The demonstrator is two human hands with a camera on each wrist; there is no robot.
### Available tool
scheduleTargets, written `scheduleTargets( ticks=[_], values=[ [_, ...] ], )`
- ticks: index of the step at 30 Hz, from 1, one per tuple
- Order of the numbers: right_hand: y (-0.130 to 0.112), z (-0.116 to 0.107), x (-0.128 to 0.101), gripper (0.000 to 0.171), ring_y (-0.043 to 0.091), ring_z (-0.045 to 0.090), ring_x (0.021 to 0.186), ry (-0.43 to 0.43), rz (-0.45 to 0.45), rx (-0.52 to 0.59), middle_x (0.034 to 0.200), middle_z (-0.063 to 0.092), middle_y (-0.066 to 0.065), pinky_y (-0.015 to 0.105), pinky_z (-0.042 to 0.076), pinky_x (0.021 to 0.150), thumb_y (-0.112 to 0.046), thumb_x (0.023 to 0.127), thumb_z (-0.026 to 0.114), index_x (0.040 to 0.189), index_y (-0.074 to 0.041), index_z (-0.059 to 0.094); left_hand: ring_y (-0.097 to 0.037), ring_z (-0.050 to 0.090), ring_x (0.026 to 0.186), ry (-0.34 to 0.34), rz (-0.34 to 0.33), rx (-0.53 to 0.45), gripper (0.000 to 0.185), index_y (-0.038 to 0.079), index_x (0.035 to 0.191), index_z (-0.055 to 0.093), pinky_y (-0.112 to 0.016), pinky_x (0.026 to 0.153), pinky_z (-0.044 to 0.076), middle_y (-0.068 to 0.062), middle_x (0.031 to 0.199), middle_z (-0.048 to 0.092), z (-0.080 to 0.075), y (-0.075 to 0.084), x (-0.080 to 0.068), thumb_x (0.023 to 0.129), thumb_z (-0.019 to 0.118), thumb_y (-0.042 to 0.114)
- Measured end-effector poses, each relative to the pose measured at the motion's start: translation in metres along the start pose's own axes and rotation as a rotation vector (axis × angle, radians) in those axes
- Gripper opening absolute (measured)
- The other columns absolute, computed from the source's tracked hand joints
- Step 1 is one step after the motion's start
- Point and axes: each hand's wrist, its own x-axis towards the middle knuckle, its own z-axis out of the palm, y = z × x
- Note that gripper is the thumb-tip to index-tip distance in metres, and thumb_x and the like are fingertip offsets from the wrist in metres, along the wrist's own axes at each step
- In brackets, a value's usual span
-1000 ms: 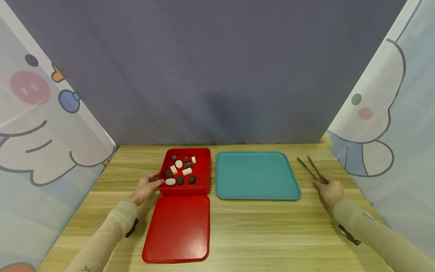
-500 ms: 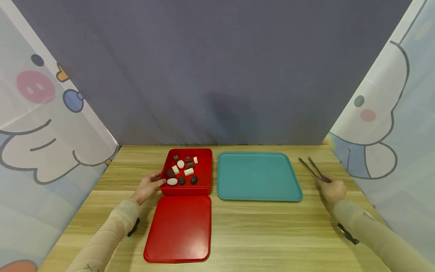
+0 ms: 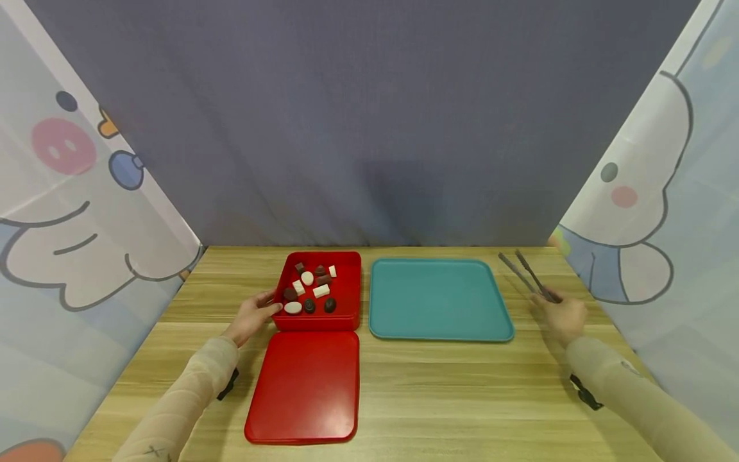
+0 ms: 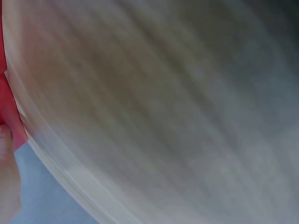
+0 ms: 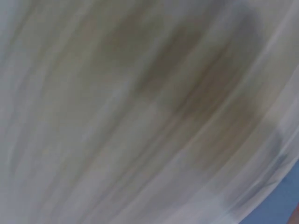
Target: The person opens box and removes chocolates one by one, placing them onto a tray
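Note:
In the head view a red box (image 3: 346, 300) holds several dark and white chocolate-like pieces (image 3: 321, 291). My left hand (image 3: 249, 319) grips its left side near the front corner, thumb at the rim. The left wrist view catches only the thumb (image 4: 5, 172) against the red box wall (image 4: 10, 112). Off to the right, my right hand (image 3: 564, 319) holds metal tongs (image 3: 531, 276) by the closed end. Their two arms are spread apart, tips pointing away from me, with nothing between them. The right wrist view is mostly blurred sleeve.
Right of the box lies a teal tray (image 3: 439, 298), between it and the tongs. A flat red lid (image 3: 305, 388) lies in front of the box. All stand on a wood-grain table (image 3: 439, 398). A grey curtain (image 3: 369, 128) hangs behind, with printed cloths at both sides.
The tongs have swung up and slightly left, tips now farther from me; the right hand is a little blurred. The left hand stays at the box. The head view has shifted slightly.

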Motion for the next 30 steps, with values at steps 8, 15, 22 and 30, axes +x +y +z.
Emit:
scheduleTargets(
  ticks=[8,15,22,30],
  values=[
    [-0.021,0.006,-0.003,0.068,0.042,0.040,0.125,-0.088,-0.005,0.118,0.136,0.043,0.023,0.049,0.037,0.101,-0.042,0.087,0.059,0.136,0.000,0.040,-0.038,0.037,0.128,-0.001,0.003,-0.006,0.057,-0.003,0.143,0.025,-0.035,0.094,0.046,-0.025,0.143,0.032,-0.001,0.002,0.000,0.095,0.049,0.017],
    [-0.040,0.005,-0.004,0.070,0.029,0.055,0.110,-0.142,-0.090,0.054,0.133,0.047,0.023,0.022,0.051,0.080,-0.048,0.082,0.062,0.133,-0.003,0.046,-0.038,0.039,0.127,0.004,0.010,0.001,0.057,-0.003,0.142,0.028,-0.037,0.094,0.046,-0.025,0.142,0.035,0.001,-0.002,0.001,0.094,0.052,0.016],
    [-0.059,0.012,-0.008,0.059,0.001,0.057,0.089,-0.150,-0.212,0.059,0.124,0.055,0.023,0.007,0.044,0.066,-0.039,0.083,0.065,0.128,-0.003,0.053,-0.037,0.038,0.128,0.004,0.002,-0.003,0.058,-0.004,0.142,0.027,-0.039,0.097,0.044,-0.025,0.142,0.033,0.002,-0.003,0.001,0.094,0.052,0.018],
    [-0.087,0.033,-0.013,0.061,0.035,0.050,0.118,-0.243,-0.236,0.095,0.132,0.050,0.021,0.015,0.049,0.079,-0.040,0.083,0.065,0.130,-0.003,0.052,-0.037,0.037,0.128,0.003,0.002,0.000,0.059,-0.003,0.143,0.026,-0.039,0.098,0.043,-0.025,0.143,0.033,0.001,-0.001,0.000,0.094,0.051,0.018]
  ],
)
